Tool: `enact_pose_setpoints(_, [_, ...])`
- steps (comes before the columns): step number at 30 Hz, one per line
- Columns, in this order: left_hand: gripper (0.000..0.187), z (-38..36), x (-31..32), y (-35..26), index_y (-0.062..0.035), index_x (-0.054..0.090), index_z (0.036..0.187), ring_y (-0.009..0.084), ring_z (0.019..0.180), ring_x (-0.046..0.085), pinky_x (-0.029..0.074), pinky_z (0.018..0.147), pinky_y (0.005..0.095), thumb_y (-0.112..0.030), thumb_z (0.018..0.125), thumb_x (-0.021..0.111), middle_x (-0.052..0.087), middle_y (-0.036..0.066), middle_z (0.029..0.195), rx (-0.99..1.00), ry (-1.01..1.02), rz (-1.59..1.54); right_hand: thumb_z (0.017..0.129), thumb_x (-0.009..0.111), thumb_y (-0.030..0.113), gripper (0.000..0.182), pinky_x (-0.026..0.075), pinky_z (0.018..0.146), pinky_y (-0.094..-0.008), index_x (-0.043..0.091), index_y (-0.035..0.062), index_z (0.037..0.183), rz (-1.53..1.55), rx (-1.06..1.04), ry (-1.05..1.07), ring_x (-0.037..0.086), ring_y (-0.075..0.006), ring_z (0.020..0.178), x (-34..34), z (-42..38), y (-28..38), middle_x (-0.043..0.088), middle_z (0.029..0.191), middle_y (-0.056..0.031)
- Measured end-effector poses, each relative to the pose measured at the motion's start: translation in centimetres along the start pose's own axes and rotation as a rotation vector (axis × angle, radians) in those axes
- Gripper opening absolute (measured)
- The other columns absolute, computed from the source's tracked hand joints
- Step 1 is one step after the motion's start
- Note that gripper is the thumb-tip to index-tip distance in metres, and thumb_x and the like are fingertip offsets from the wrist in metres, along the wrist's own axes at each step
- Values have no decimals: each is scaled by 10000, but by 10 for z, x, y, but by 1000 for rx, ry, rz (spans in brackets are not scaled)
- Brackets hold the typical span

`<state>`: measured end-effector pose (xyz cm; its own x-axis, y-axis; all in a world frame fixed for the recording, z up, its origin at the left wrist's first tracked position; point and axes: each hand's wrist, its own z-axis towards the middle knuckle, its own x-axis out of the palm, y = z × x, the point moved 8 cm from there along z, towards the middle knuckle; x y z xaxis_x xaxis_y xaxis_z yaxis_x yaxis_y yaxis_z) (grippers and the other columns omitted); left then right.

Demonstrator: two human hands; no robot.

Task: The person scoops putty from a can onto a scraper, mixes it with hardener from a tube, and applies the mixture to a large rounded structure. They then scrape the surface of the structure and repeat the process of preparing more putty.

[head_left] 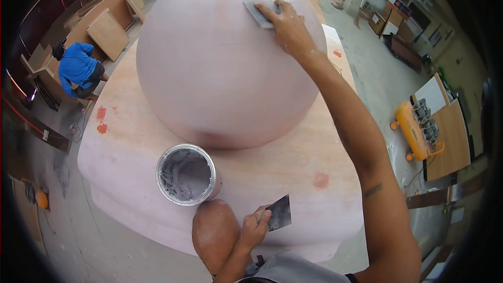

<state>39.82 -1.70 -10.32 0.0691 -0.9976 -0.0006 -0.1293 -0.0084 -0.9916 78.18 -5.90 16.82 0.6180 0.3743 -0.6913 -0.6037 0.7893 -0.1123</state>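
A large pale pinkish sphere (220,73) sits on a broad platform (272,173) with a pink coating and reddish patches. High on the sphere's right side, my right hand (290,27) presses a flat grey spreader (258,14) to the surface, fingers closed over it. Faint scratch-like marks lie just above the spreader. Close to my body, my left hand (254,229) grips a putty knife (280,213) with a dark, smeared blade. An open metal can (188,174) of grey putty stands on the platform, left of the putty knife and beside my bent knee (215,230).
A person in a blue top (78,68) bends near wooden panels (108,34) at the left. On the right stands an orange air compressor (412,131) by a wooden board (449,136). Cables lie on the grey floor.
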Motion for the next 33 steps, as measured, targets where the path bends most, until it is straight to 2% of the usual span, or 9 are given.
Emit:
enact_pose_setpoints(3, [321,-2,0,4,22,659,1144,80,596,497,444,571,264,-244,1019,532,545,25,644,-50,23,-32,838,548,-44,650,407,964,-573,542,296,1391,56,16,-6,455,-430,1270,-1,-24,11,449,1378,-254])
enact_pose_setpoints(14, [350,-3,-5,31,49,650,1105,81,693,511,435,628,247,-265,1033,514,590,-29,811,-10,-102,-221,871,505,-9,576,383,942,-514,578,283,1362,13,50,-32,469,-431,1260,-27,-91,44,476,1339,-248])
enact_pose_setpoints(16, [348,-7,-8,31,41,646,1108,81,730,522,442,665,248,-271,1035,511,599,-20,840,-79,-103,-308,862,487,-25,577,416,959,-503,583,269,1349,23,45,191,532,-425,1211,-32,-100,43,496,1337,-241])
enact_pose_setpoints(17, [346,-6,-8,34,33,641,1111,81,767,534,449,702,250,-278,1037,508,608,-11,868,-142,-101,-395,862,487,-25,577,416,959,-503,583,269,1349,25,42,182,532,-425,1211,-42,-94,36,496,1337,-241])
enact_pose_setpoints(19, [343,-5,-8,27,27,636,1111,81,804,536,448,732,248,-282,1038,507,611,-7,893,-128,-110,-401,845,458,-44,617,454,977,-476,563,278,1360,397,192,347,584,-423,1148,-40,-73,6,532,1308,-237])
enact_pose_setpoints(20, [340,-5,-8,25,21,631,1112,80,842,539,447,762,246,-286,1038,507,614,-3,918,-125,-115,-411,829,439,-47,641,486,967,-444,552,284,1366,331,141,250,607,-418,1095,-52,-52,-4,558,1286,-231])
enact_pose_setpoints(22, [346,-7,-9,28,24,631,1113,81,853,535,444,775,244,-291,1038,507,613,-1,937,-131,-115,-355,787,415,-116,713,472,983,-398,554,278,1364,205,87,174,572,-382,1153,-53,-6,-20,561,1310,-187])
enact_pose_setpoints(27, [356,-5,-13,21,27,629,1113,84,860,532,442,784,243,-301,1036,514,615,3,949,-139,-142,-342,788,447,-79,693,493,920,-413,538,277,1375,122,12,381,599,-370,1061,-20,98,-45,588,1234,-177])
enact_pose_setpoints(33, [337,-3,-24,38,17,631,1099,77,867,542,447,774,235,-296,1030,526,615,5,944,-158,-256,-486,813,482,-54,683,514,892,-410,526,332,1375,33,33,362,628,-353,1026,12,106,-36,570,1285,-145])
